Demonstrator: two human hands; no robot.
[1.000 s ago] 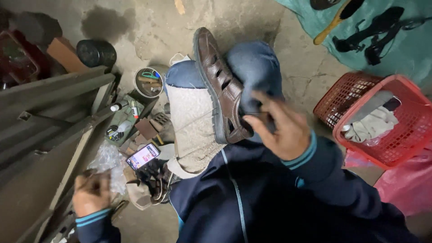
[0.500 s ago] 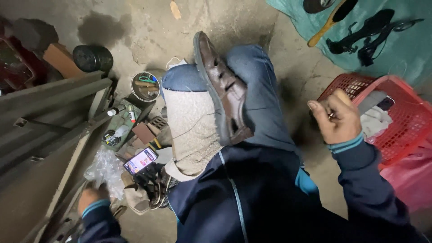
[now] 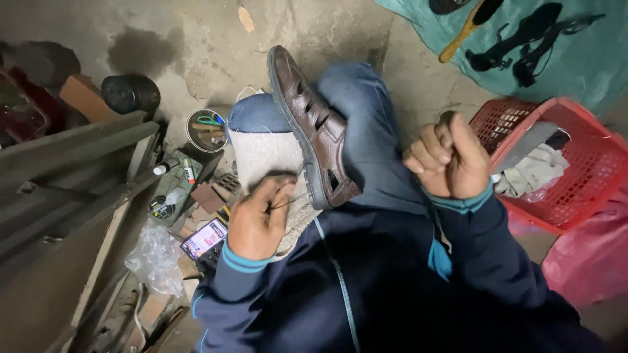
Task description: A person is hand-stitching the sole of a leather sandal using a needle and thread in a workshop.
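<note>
A brown leather sandal lies sole-left, clamped between my knees in blue jeans, over a pale cloth on my lap. My left hand pinches a thin needle or thread, its tip near the sandal's sole edge. My right hand is a closed fist raised to the right of the sandal, gripping what looks like a dark tool handle; a thread is hard to make out.
A red plastic basket with cloth and tools stands at right. A teal sheet holds black sandals and a wooden brush. At left lie a lit phone, a tin of tools, small bottles, a plastic bag and grey planks.
My left hand came up from the plastic bag by the floor to the sandal's sole. My right hand swung out to the right, then back a little and higher, closed in a fist.
</note>
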